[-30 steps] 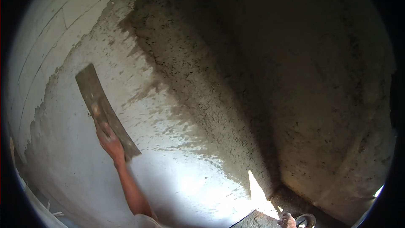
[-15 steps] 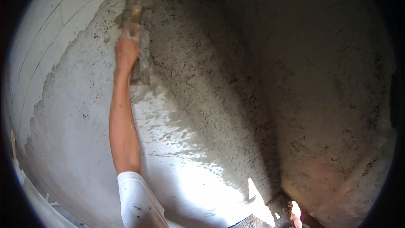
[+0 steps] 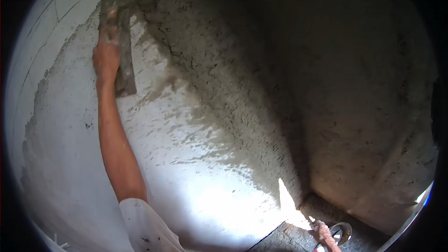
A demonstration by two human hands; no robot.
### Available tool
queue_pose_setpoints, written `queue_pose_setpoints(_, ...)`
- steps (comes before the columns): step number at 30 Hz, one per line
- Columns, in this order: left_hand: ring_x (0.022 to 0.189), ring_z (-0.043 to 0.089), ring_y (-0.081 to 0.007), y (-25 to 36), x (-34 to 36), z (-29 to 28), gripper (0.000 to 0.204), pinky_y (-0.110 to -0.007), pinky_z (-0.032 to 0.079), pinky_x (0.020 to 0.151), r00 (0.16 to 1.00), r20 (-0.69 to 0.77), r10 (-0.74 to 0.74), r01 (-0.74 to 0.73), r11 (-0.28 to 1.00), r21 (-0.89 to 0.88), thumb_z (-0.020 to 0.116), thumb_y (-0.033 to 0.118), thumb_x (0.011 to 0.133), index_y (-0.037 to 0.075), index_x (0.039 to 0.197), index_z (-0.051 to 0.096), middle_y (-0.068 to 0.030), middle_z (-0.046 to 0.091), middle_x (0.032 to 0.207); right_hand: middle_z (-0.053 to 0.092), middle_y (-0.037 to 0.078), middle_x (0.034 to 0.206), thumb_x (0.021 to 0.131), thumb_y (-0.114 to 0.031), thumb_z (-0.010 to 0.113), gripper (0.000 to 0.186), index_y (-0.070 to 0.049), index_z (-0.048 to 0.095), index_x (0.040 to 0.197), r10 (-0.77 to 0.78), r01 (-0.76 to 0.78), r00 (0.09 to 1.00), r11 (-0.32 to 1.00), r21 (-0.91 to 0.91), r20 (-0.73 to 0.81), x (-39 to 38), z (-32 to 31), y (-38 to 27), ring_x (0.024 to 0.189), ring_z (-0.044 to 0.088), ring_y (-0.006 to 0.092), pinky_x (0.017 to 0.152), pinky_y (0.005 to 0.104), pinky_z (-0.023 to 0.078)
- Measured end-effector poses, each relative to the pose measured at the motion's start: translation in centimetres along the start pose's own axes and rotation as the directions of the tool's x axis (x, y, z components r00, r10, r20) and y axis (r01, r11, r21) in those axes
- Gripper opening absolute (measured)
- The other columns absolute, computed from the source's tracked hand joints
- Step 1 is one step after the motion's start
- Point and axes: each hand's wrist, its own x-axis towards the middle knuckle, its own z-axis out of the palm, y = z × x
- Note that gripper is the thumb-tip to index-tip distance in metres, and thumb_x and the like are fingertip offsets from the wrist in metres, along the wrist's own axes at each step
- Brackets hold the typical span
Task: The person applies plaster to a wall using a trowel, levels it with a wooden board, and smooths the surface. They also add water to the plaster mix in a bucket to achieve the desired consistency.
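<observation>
My left hand (image 3: 106, 56) is raised high on the wall and grips a long rectangular plastering trowel (image 3: 122, 37). The trowel is smeared with grey mortar and lies flat against the wet plaster (image 3: 186, 126), near its upper edge. My bare forearm and white sleeve (image 3: 144, 226) rise from the lower edge. A pinkish shape (image 3: 322, 234) at the bottom edge may be my right hand; too little of it shows to tell what it holds.
Bare white blocks (image 3: 44, 42) show at the upper left, beyond the plaster. Rougher plaster (image 3: 326, 88) in shade covers the right, meeting a corner (image 3: 305, 191) low down. A dark board (image 3: 280, 238) and a round metal piece (image 3: 343, 231) lie at the bottom.
My left hand has swept the trowel from low on the left up the wall to the plaster's top edge, and my arm is now stretched out.
</observation>
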Motion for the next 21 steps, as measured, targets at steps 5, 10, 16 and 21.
queue_pose_setpoints(5, 0.1, 0.062, -0.0486, 5.7, 1.4, 7.9, 0.051, -0.054, 0.05, 0.084, 0.982, -0.017, 0.188, -0.188, 0.982, 0.007, 0.046, 0.045, 0.1, 0.016, 0.143, 0.047, -0.0298, 0.066, 0.102, 0.069, 0.017, 0.11, 0.08, -0.027, 0.08, 0.047, -0.002, 0.061, 0.115, 0.053, -0.035, 0.996, 0.97, 0.242, -0.065, 3.2, 3.5, -2.4, 0.091, 0.071, 0.0254, 0.083, 0.0367, 0.056)
queue_pose_setpoints(10, 0.093, 0.065, -0.0483, 11.3, 0.5, 12.2, 0.051, -0.055, 0.051, 0.082, 0.949, -0.022, 0.315, -0.315, 0.949, 0.004, 0.044, 0.041, 0.102, 0.017, 0.147, 0.041, -0.0277, 0.068, 0.095, 0.068, 0.016, 0.114, 0.077, -0.022, 0.081, 0.05, -0.007, 0.06, 0.12, -0.094, 0.119, 0.986, 0.976, 0.181, -0.139, 3.8, 5.9, 0.9, 0.102, 0.068, 0.0266, 0.095, 0.0391, 0.049)
queue_pose_setpoints(16, 0.083, 0.067, -0.0443, 12.8, -9.2, 13.0, 0.051, -0.054, 0.053, 0.074, 0.897, 0.173, 0.407, -0.4, 0.914, -0.071, 0.046, 0.034, 0.102, 0.014, 0.149, 0.038, -0.0251, 0.068, 0.091, 0.065, 0.017, 0.113, 0.077, -0.036, 0.081, 0.049, -0.01, 0.062, 0.114, 0.035, -0.036, 0.999, 0.991, -0.132, -0.007, 5.2, 0.8, 0.3, 0.101, 0.065, 0.0353, 0.087, 0.0425, 0.053)
queue_pose_setpoints(21, 0.103, 0.066, -0.0415, 11.4, -18.8, 7.3, 0.054, -0.049, 0.053, 0.091, 0.805, 0.563, 0.189, -0.136, 0.981, -0.136, 0.044, 0.04, 0.102, 0.016, 0.15, 0.038, -0.0196, 0.061, 0.129, 0.065, 0.015, 0.105, 0.08, -0.018, 0.078, 0.04, -0.009, 0.058, 0.114, 0.04, 0.02, 0.97, 0.97, 0.241, -0.24, 7.8, -2.8, 2.3, 0.094, 0.068, 0.0265, 0.078, 0.0392, 0.054)
